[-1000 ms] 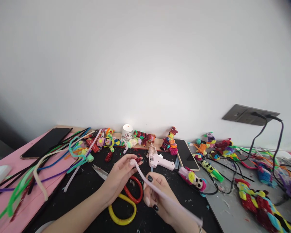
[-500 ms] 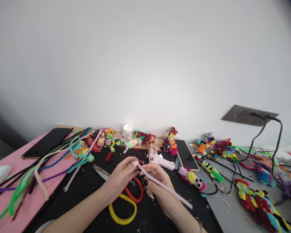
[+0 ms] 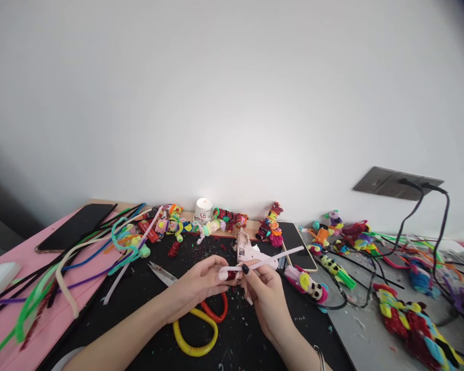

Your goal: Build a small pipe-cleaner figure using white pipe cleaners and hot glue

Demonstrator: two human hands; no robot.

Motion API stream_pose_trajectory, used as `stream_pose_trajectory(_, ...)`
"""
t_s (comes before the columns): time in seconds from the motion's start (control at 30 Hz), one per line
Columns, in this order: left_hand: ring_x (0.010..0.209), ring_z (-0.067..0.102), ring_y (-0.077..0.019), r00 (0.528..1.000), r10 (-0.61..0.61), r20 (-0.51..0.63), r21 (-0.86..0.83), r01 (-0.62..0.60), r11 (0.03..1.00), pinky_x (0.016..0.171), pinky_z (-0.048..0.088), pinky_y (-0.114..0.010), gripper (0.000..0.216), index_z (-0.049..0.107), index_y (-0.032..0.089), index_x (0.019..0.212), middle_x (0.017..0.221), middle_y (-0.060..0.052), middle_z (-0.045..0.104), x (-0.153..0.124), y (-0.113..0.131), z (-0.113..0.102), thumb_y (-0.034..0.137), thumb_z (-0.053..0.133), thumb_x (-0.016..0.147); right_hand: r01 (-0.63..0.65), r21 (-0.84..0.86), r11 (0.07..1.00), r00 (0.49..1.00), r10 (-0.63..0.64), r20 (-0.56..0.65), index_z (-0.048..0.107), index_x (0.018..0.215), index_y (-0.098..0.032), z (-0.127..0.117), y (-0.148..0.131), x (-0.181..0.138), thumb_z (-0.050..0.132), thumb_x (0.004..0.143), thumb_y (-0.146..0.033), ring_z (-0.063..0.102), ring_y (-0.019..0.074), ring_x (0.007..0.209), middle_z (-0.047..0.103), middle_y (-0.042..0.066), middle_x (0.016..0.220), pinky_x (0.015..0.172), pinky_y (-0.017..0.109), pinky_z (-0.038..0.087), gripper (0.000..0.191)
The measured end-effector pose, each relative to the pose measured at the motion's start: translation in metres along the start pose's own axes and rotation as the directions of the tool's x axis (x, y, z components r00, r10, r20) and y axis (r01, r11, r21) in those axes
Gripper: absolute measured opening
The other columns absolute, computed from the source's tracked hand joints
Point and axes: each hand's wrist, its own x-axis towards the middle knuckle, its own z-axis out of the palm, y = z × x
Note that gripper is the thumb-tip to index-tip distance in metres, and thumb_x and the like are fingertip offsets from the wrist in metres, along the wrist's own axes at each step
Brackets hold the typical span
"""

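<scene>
Over the black mat [image 3: 251,345], the left hand [image 3: 197,286] and right hand [image 3: 266,291] both pinch a pale lilac pipe cleaner [image 3: 290,253] in a closed grip, fingers [image 3: 211,263] mostly hiding a dark red piece [image 3: 232,275], while the left also covers the scissors' [image 3: 205,315] middle.

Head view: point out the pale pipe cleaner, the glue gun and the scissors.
Pale pipe cleaner [image 3: 280,256]: head view, on its free length.
Glue gun [image 3: 246,252]: head view, on its pale pink body.
Scissors [image 3: 204,317]: head view, on the yellow handle.
</scene>
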Motion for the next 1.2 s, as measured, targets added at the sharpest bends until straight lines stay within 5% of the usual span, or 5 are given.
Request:
stream_pose_trajectory(0.67, 0.094, 0.068, -0.0213, 1.000, -0.031, -0.007, -0.098, 0.030, 0.995, 0.088, 0.046, -0.033, 0.017, 0.059, 0.017, 0.095, 0.102, -0.011, 0.071, 0.000, 0.001, -0.004, 0.028, 0.064, 0.083, 0.075, -0.258, 0.963, 0.997, -0.080, -0.011, 0.062, 0.077, -0.017, -0.006, -0.005, 0.001, 0.066, 0.078, -0.038, 0.040, 0.0088, 0.046, 0.053, -0.002, 0.058, 0.041, 0.021, 0.029, 0.022)
stream_pose_trajectory(0.83, 0.093, 0.069, -0.0228, 0.987, -0.014, -0.162, -0.273, -0.031, 0.962, 0.087, 0.048, -0.033, 0.016, 0.058, 0.016, 0.097, 0.094, -0.013, 0.072, 0.005, 0.004, -0.011, 0.029, 0.057, 0.087, 0.358, -0.729, 0.584, 0.894, -0.438, 0.088, 0.062, 0.097, -0.020, -0.023, -0.009, 0.017, 0.055, 0.078, -0.019, 0.057, 0.0223, 0.085, 0.063, 0.008, 0.095, 0.073, 0.034, 0.045, 0.020)
stream_pose_trajectory(0.97, 0.092, 0.069, -0.0224, 0.961, -0.052, -0.273, -0.377, -0.058, 0.924, 0.086, 0.049, -0.033, 0.014, 0.056, 0.015, 0.088, 0.091, -0.015, 0.071, 0.009, 0.008, -0.015, 0.026, 0.048, 0.091, 0.244, -0.946, 0.216, 0.895, -0.425, 0.134, 0.057, 0.110, -0.020, -0.038, -0.001, 0.028, 0.050, 0.071, -0.011, 0.048, 0.0311, 0.113, 0.056, 0.012, 0.123, 0.091, 0.048, 0.036, 0.041)
stream_pose_trajectory(1.1, 0.091, 0.069, -0.0221, 0.944, -0.043, -0.327, -0.414, -0.102, 0.904, 0.084, 0.050, -0.032, 0.013, 0.053, 0.016, 0.086, 0.093, -0.015, 0.069, 0.010, 0.013, -0.014, 0.025, 0.046, 0.091, 0.092, -0.992, 0.086, 0.945, -0.321, 0.060, 0.056, 0.115, -0.020, -0.045, 0.005, 0.033, 0.050, 0.070, -0.014, 0.052, 0.0325, 0.106, 0.060, 0.011, 0.116, 0.089, 0.050, 0.035, 0.046)
stream_pose_trajectory(1.2, 0.091, 0.069, -0.0225, 0.938, -0.046, -0.345, -0.430, -0.115, 0.895, 0.083, 0.051, -0.032, 0.012, 0.052, 0.016, 0.087, 0.095, -0.016, 0.068, 0.009, 0.015, -0.013, 0.024, 0.045, 0.091, 0.117, -0.983, 0.138, 0.945, -0.321, 0.067, 0.057, 0.113, -0.018, -0.047, 0.004, 0.034, 0.052, 0.068, -0.014, 0.054, 0.0307, 0.100, 0.063, 0.010, 0.106, 0.087, 0.046, 0.038, 0.046)
